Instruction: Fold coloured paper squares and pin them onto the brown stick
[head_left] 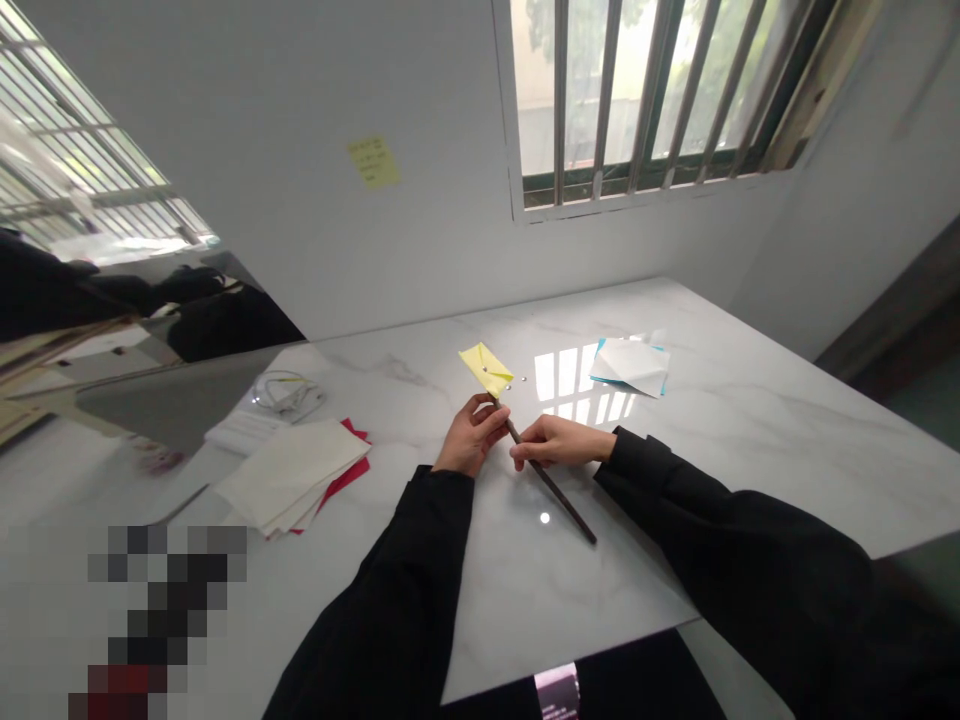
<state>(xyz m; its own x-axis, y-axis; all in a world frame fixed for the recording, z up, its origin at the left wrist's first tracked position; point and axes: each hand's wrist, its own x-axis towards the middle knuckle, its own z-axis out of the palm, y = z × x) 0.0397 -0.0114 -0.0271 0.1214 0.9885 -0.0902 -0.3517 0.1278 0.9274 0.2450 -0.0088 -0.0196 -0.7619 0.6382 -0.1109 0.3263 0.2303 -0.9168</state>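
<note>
A slim dark brown stick (pixel 566 500) slants over the table, its lower end pointing towards me on the right. At its upper end is a folded yellow paper (pixel 484 362) with a small dark spot near its middle. How the paper joins the stick is hidden. My left hand (pixel 474 432) pinches the stick just below the paper. Lower down, my right hand (pixel 551 441) has its fingers closed round the same stick. A couple of tiny shiny bits (pixel 524 379) lie on the tabletop beside the yellow paper.
White and blue sheets (pixel 634 366) lie at the back right of the marble-patterned table (pixel 750 440). On the left are cream and red sheets (pixel 296 470), with a white cable (pixel 289 393) behind them. A yellow note (pixel 374 162) sticks to the wall beside a barred window (pixel 637 100).
</note>
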